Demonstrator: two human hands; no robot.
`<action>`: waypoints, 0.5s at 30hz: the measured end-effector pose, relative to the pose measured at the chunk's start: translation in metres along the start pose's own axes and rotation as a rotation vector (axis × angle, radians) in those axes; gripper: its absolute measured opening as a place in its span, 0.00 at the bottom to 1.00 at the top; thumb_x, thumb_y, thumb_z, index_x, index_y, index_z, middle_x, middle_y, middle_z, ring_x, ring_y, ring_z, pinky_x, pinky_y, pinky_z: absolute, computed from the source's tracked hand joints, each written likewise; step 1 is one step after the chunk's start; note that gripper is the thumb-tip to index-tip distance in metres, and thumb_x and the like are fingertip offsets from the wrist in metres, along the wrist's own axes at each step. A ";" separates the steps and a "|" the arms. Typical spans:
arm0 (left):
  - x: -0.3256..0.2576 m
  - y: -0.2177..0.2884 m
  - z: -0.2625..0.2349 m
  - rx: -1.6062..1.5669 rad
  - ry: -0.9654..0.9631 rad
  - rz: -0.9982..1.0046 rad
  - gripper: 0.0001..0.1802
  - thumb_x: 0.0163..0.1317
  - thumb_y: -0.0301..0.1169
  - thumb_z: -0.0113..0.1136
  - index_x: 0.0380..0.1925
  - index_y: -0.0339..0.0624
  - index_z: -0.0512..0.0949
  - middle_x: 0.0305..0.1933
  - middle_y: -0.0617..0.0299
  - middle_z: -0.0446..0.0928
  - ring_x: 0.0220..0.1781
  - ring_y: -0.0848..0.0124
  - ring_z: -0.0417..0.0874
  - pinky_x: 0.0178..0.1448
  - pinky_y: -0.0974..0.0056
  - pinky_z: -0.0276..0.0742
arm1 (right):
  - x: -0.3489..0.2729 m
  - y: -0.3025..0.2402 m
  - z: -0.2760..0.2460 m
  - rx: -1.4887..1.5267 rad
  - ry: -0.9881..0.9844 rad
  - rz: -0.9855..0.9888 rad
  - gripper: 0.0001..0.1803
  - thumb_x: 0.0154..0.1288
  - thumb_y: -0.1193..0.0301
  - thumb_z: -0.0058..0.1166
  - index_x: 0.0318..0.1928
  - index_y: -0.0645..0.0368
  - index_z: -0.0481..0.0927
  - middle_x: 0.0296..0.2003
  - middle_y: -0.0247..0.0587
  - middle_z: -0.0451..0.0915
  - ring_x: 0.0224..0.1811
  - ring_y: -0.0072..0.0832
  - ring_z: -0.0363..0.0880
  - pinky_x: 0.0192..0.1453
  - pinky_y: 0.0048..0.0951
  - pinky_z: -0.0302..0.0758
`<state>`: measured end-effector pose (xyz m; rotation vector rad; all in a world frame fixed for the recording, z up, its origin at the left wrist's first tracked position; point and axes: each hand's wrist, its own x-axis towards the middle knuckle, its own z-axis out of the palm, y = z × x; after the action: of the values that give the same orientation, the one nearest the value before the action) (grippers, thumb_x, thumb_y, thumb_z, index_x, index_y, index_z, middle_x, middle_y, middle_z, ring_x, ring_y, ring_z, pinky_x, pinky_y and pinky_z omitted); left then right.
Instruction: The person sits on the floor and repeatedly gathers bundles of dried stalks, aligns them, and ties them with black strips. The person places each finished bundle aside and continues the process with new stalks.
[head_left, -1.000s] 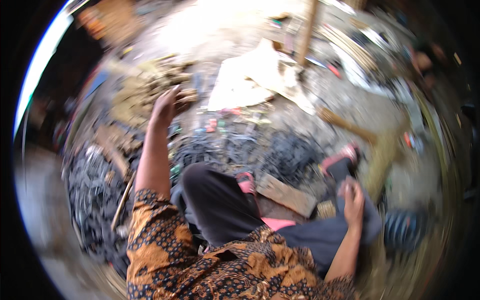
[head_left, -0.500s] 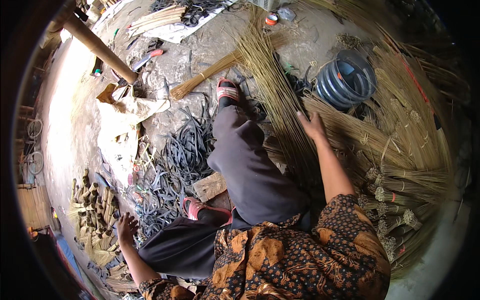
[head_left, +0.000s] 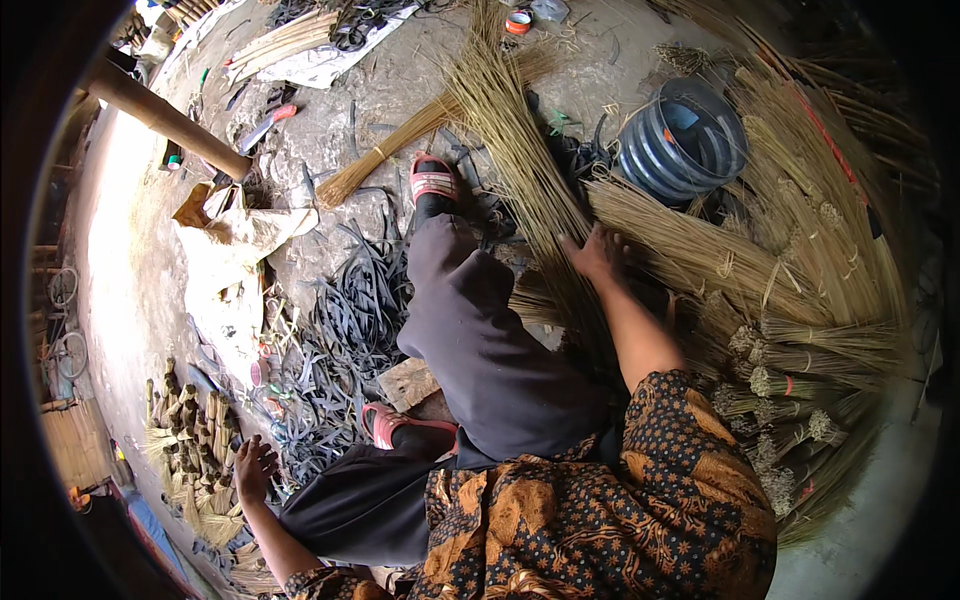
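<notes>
Golden-brown sheaf [head_left: 522,160] nearest the right hand [head_left: 600,255]

It lies on the floor [head_left: 600,55] just right of the right leg [head_left: 480,310], running away and slanting left at its far end. The right hand overlaps its right edge, fingers half-curled; whether they grip, I can't tell. The left hand [head_left: 255,468], well apart, is loosely spread, bare. Since half a second ago, the right hand has rolled knuckles-up.

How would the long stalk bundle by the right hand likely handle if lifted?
The long stalk bundle is probably light for its length, looking dry and thin-stemmed. So slender, it may flex when raised. With no tie visible on it, it could fan apart.
</notes>
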<state>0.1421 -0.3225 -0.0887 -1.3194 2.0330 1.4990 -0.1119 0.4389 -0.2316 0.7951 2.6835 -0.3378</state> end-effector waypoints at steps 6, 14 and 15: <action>-0.003 -0.001 -0.001 0.029 0.006 -0.002 0.27 0.76 0.51 0.60 0.62 0.43 0.75 0.50 0.53 0.83 0.40 0.65 0.87 0.39 0.62 0.84 | -0.022 -0.025 0.018 -0.020 -0.015 -0.030 0.72 0.50 0.22 0.60 0.79 0.65 0.54 0.78 0.59 0.58 0.81 0.53 0.54 0.80 0.65 0.51; 0.000 -0.009 -0.004 -0.003 0.010 -0.018 0.27 0.74 0.52 0.61 0.61 0.43 0.76 0.51 0.52 0.84 0.40 0.64 0.88 0.40 0.61 0.83 | -0.039 -0.054 0.023 -0.153 0.013 0.002 0.75 0.47 0.31 0.72 0.81 0.63 0.47 0.71 0.56 0.64 0.74 0.49 0.62 0.74 0.61 0.58; 0.000 -0.010 -0.004 -0.001 0.010 -0.016 0.27 0.74 0.52 0.61 0.61 0.43 0.76 0.51 0.52 0.84 0.40 0.64 0.88 0.40 0.61 0.83 | -0.039 -0.057 0.026 -0.159 0.044 -0.005 0.72 0.49 0.34 0.73 0.81 0.63 0.48 0.71 0.55 0.65 0.74 0.49 0.63 0.73 0.60 0.59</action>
<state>0.1509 -0.3261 -0.0926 -1.3430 2.0231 1.4895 -0.1071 0.3658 -0.2335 0.7565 2.7125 -0.1073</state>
